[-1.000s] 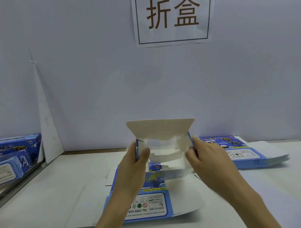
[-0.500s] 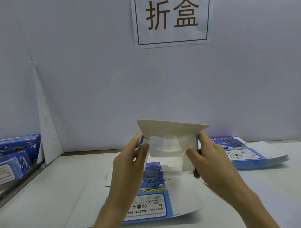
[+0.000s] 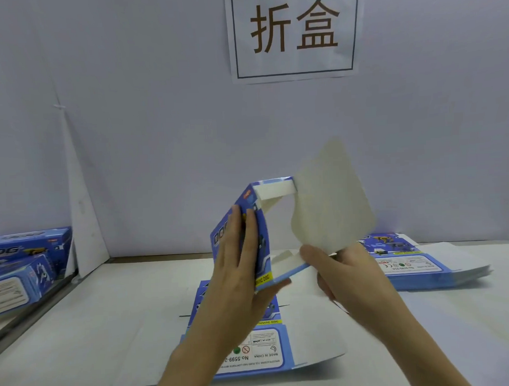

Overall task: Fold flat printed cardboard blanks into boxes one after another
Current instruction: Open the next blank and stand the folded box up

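A half-folded blue printed cardboard box was held above the white table, over a flat blue-and-white cardboard blank. It was clasped by the left hand, fingers flat on its printed side, thumb under its edge; its lower corner was pinched by the right hand.

Of the person, only two bare hands and two bare forearms show. The left hand is slim, with long, narrow fingers and a smooth back. Behind its wrist the left forearm is uncovered all the way to the lower edge of the view. The right hand is of the same slender build, with a long thumb. Behind it the right forearm is likewise uncovered to the lower edge and looks broader there. The nails are too blurred to make out.
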`<state>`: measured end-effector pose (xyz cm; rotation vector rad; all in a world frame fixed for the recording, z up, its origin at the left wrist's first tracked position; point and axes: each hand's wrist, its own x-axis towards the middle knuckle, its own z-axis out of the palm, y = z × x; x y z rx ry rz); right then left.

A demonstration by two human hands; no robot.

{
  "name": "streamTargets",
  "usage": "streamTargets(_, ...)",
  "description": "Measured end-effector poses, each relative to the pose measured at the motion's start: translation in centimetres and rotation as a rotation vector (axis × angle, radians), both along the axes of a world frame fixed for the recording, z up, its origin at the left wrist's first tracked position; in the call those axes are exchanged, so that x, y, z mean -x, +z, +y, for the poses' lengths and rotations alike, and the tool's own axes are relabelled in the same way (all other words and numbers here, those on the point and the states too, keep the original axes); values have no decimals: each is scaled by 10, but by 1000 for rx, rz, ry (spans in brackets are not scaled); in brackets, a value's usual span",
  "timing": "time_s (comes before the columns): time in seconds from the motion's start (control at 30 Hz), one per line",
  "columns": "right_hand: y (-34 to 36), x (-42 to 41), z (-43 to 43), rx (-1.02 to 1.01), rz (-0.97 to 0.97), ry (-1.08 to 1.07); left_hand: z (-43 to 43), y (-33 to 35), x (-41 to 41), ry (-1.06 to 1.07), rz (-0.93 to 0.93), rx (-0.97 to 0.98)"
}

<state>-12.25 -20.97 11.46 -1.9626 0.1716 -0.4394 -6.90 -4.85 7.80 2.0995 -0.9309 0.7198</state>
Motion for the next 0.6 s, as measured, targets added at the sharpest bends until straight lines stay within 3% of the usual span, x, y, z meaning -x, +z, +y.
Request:
streamTargets(0.1,2,3,-5,-78,-39,-55,3,-2,-4,-46,-64,-79)
streamTargets(0.3,5,1,-15,-144,-406,-86,7,6,-5,-38,-100,-13)
streamTargets(0.47,10,7,-21,-190,-445,148,25,6,-15,-18,-34,33)
streamTargets(0.6,6,-2,-28,-270,-546,27,26,3,-17,-47,-54,16)
